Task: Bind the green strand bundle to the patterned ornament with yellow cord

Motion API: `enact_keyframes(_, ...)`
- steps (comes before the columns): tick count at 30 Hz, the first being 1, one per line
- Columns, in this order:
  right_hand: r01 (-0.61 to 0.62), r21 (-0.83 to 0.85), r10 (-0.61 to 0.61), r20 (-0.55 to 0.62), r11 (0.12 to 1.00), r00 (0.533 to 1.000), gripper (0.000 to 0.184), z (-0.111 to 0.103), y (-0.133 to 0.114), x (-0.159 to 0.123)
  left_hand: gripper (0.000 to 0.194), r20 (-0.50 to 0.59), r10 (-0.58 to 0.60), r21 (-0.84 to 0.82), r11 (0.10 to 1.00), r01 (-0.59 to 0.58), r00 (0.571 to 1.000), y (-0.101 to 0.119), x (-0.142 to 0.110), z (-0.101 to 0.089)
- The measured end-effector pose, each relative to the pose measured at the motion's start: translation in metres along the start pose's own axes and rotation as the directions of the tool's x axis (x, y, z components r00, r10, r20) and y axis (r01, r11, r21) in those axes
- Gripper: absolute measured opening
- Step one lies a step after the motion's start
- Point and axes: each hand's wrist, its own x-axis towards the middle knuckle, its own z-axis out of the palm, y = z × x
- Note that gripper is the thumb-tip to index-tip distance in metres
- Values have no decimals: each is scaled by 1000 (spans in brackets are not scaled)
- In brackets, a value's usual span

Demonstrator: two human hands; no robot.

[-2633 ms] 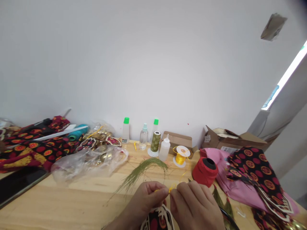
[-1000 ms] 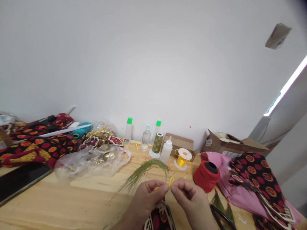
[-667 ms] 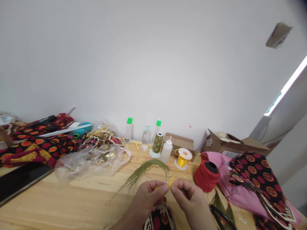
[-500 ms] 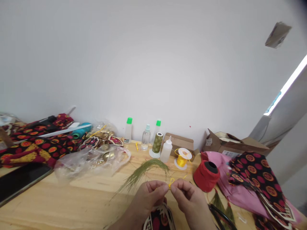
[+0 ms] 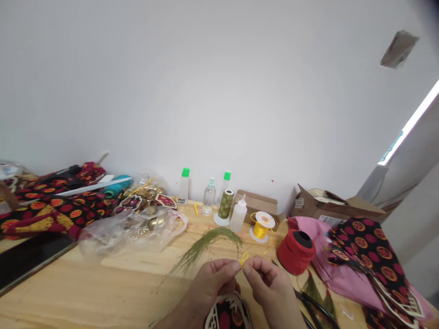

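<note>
Between my fingertips stands a small loop of yellow cord (image 5: 244,258). My left hand (image 5: 216,281) pinches it from one side, thumb against forefinger. From the other side my right hand (image 5: 269,283) pinches the cord close to its knot, fingers curled. Below the hands lies a dark patterned piece with a pale cut-out border (image 5: 229,313), its lower part cut off by the frame edge. Beyond my left hand a bundle of green threads (image 5: 206,242) lies curved on the table. Black-handled scissors (image 5: 313,307) lie partly behind my right wrist.
A red thread cone (image 5: 295,251), a yellow cord spool (image 5: 261,227), a squeeze bottle (image 5: 238,215) and a green thread spool (image 5: 226,204) stand behind the hands. At left are a plastic bag (image 5: 133,233) and a phone (image 5: 34,258). Green tassels (image 5: 312,290) lie at right.
My right hand has turned from knuckles-up to a fingertip pinch, and the yellow loop now shows. Over the last second the hands barely move; more of the scissors shows beside my right wrist.
</note>
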Motion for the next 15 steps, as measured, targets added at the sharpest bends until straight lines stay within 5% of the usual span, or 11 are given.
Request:
enact_keyframes(8,272,-245,-275,20,931,961,19,-5,-2,-4,40,114,-43,-139,989,59,993,3,-4,4)
enact_keyframes(15,598,-537,-632,146,595,761,5,-13,-5,-5,43,193,-182,-271,935,230,964,4,-10,4)
